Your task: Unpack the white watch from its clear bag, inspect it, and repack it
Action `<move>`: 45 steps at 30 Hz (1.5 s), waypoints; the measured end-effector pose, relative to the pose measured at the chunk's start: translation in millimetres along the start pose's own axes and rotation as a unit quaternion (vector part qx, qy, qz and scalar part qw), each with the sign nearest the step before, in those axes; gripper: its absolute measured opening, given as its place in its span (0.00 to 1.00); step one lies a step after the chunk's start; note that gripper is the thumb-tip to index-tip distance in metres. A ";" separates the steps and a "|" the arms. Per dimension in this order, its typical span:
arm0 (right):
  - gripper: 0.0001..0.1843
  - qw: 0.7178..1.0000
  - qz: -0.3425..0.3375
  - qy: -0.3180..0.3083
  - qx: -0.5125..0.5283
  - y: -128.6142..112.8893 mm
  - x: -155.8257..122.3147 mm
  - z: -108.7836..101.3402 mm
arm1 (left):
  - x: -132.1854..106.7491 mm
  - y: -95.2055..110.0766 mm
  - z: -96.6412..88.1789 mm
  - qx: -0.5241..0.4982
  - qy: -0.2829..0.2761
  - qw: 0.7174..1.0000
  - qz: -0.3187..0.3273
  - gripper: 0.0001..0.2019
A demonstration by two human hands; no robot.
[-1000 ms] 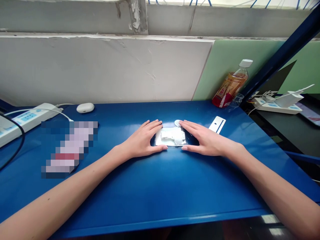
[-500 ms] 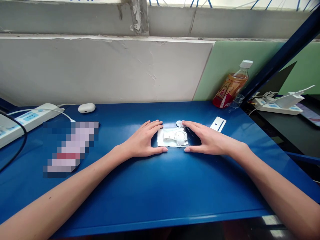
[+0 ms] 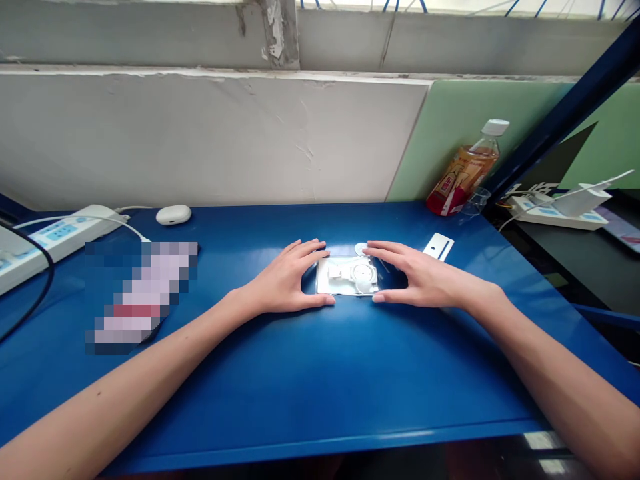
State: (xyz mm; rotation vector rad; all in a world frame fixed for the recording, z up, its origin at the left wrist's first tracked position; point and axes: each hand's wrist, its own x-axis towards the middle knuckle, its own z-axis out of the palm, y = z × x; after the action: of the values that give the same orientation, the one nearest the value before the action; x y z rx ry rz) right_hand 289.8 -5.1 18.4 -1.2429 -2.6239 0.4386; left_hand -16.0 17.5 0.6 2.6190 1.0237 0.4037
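A flat, clear packet (image 3: pixel 340 287) with white parts inside, one of them round, lies on the blue table. My left hand (image 3: pixel 287 280) rests at its left end, thumb at the near edge and fingertips at the far corner. Around the right end curves my right hand (image 3: pixel 425 273), its thumb near the packet's front corner. Both hands have thumb and fingers apart and grip nothing. A small white disc (image 3: pixel 361 249) sits just behind the packet, beside my right fingertips. Behind my right hand lies a white card (image 3: pixel 443 244) with a dark slot, partly covered by that hand.
A drink bottle (image 3: pixel 463 170) leans at the back right, by a blue post (image 3: pixel 570 100). At the left are a blurred-out phone-like object (image 3: pixel 150 287) with a cable, a power strip (image 3: pixel 65 230) and a white earbud case (image 3: pixel 173 214). The table's front edge (image 3: pixel 325 443) runs nearest me.
My right hand has shifted very slightly right, its thumb and fingertips a little farther from my left hand. The packet and my left hand look nearly unchanged.
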 end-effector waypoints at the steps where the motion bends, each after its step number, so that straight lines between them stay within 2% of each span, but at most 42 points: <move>1: 0.46 1.000 -0.001 0.002 0.001 0.6 -0.1 0.6 | -0.1 -0.1 0.5 0.002 0.001 1.000 0.000 0.44; 7: 0.50 1.000 0.003 0.001 -0.010 2.1 0.0 2.8 | 0.9 -0.5 1.7 0.002 0.004 1.000 -0.009 0.45; 16: 0.49 1.000 0.013 -0.013 -0.011 1.6 0.0 2.6 | 1.8 -0.6 0.5 0.000 -0.006 1.000 -0.029 0.47; 28: 0.48 1.000 0.010 -0.014 -0.018 1.5 1.4 4.3 | 0.2 2.2 1.4 0.021 -0.003 1.000 0.000 0.46; 34: 0.48 0.999 0.009 -0.031 -0.036 -1.4 0.7 2.6 | -0.1 1.2 1.1 0.036 -0.010 0.999 0.005 0.40; 38: 0.48 0.999 -0.011 -0.003 -0.030 -4.5 -0.1 -0.7 | -0.2 1.0 1.6 0.046 -0.011 0.999 0.012 0.36; 40: 0.44 0.999 -0.038 0.018 -0.028 -6.3 0.7 -1.1 | -0.3 0.8 2.1 0.046 -0.012 0.999 0.015 0.34; 45: 0.20 0.989 -0.114 0.091 -0.030 -8.5 4.8 3.2 | -0.1 1.4 1.8 0.029 -0.009 0.999 0.019 0.31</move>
State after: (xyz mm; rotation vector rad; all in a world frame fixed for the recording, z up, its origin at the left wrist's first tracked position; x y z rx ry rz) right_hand 279.7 -7.0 18.7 -0.9333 -2.5972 0.1974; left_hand -14.6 16.1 -0.6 2.6926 0.9949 0.3627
